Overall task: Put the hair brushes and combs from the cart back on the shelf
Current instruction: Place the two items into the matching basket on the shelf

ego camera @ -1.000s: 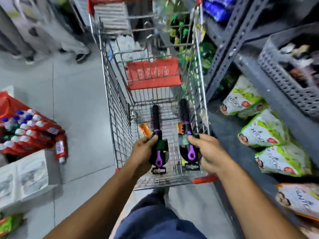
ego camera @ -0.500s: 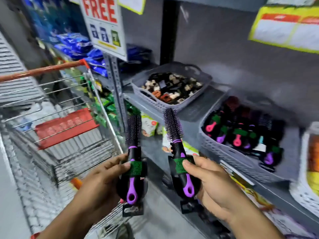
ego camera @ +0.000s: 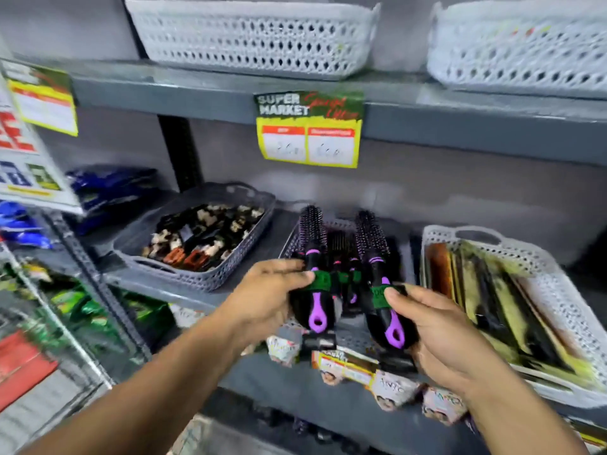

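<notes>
My left hand (ego camera: 262,297) grips a black round hair brush (ego camera: 312,244) with a purple handle and a green label. A matching round brush (ego camera: 372,244) sits in my right hand (ego camera: 437,326). Both brushes point bristles-up and hover just in front of a grey basket (ego camera: 353,339) on the middle shelf (ego camera: 157,284). That basket holds more black and purple brushes (ego camera: 341,254), mostly hidden behind the two I hold. The cart (ego camera: 39,349) shows only as wire mesh and a red flap at the lower left.
A dark grey basket of hair clips (ego camera: 200,238) stands left of the brush basket. A white basket of flat packs (ego camera: 512,307) stands to the right. Two white baskets (ego camera: 256,37) sit on the shelf above, whose edge carries a yellow price tag (ego camera: 308,133). Small packets (ego camera: 387,389) line the shelf below.
The view has swung from the cart to face the shelf. Both hands have carried their brushes up and rightward, from inside the cart to just in front of the brush basket.
</notes>
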### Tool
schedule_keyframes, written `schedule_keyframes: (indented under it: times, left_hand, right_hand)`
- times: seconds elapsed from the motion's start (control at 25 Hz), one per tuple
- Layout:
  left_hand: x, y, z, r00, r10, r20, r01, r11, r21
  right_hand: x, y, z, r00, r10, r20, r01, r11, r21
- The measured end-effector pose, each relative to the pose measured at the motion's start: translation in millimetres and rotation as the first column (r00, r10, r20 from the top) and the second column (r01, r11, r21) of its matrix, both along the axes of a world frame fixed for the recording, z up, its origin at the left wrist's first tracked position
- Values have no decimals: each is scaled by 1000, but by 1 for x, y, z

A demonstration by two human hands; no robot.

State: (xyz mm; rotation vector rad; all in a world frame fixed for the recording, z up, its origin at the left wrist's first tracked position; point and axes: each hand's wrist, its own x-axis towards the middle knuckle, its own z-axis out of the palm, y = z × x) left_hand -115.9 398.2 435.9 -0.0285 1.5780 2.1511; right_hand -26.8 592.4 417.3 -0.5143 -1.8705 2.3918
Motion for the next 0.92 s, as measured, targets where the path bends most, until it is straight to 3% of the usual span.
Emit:
schedule_keyframes:
  times: [0.12, 0.32, 0.52, 0.92]
  left_hand:
    - [-48, 46, -9, 996, 13, -88, -34, 970, -239]
    - [-86, 99, -44, 977, -56, -207, -76, 813, -578]
    - [-95, 114, -82, 976, -122, -181, -44, 700, -713]
    - [-76, 117, -77, 977, -152, -148, -29, 594, -804]
  right_hand:
    - [-43, 15, -13, 988, -155, -11, 153, 961, 232]
    - [-92, 19, -36, 930, -352, 105, 253, 822, 511]
    - [-110, 22, -70, 887, -395, 237, 190, 782, 594]
    - [-105, 5, -65, 857, -409, 313, 2, 610, 792]
